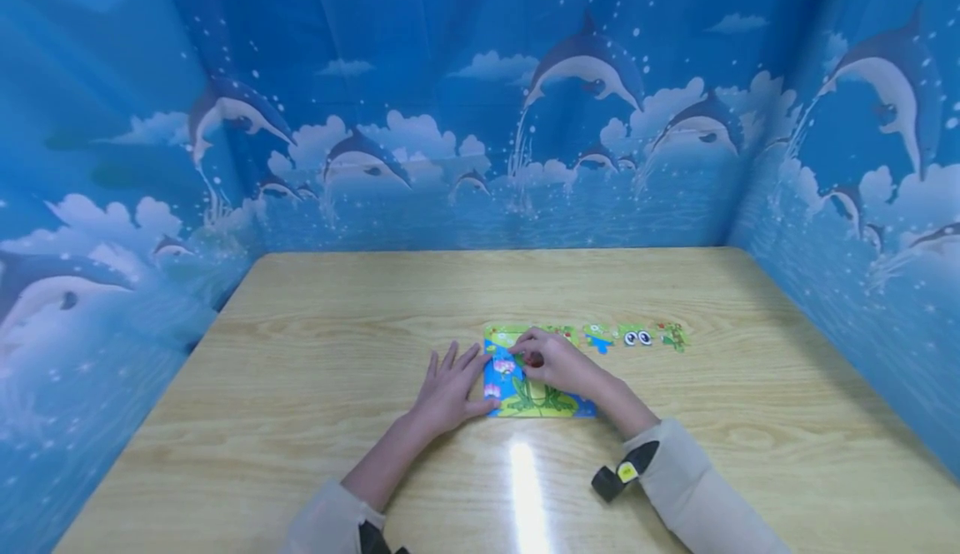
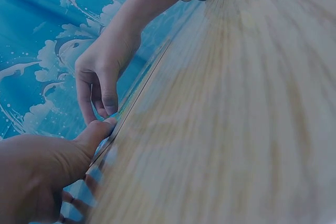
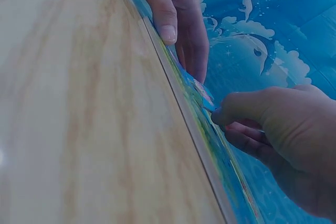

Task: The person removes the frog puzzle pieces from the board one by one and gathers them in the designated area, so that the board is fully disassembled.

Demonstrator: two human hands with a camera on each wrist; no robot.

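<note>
A frog jigsaw puzzle board (image 1: 555, 406) lies flat on the table, blue and green with pink flowers. My left hand (image 1: 446, 394) rests at its left side with the fingers spread, the thumb touching the lower left edge. Over the board's middle, my right hand (image 1: 558, 362) pinches a blue puzzle piece with a pink flower (image 3: 206, 97) between thumb and forefinger. In the right wrist view the piece is tilted up a little from the board. Part of the frog picture is hidden under the right hand.
Loose puzzle pieces lie in a row to the right of the board: a blue and green piece (image 1: 599, 338), one with frog eyes (image 1: 637, 337), and a green and brown one (image 1: 673, 336). A blue dolphin curtain (image 1: 420, 121) stands around the wooden table (image 1: 337, 304).
</note>
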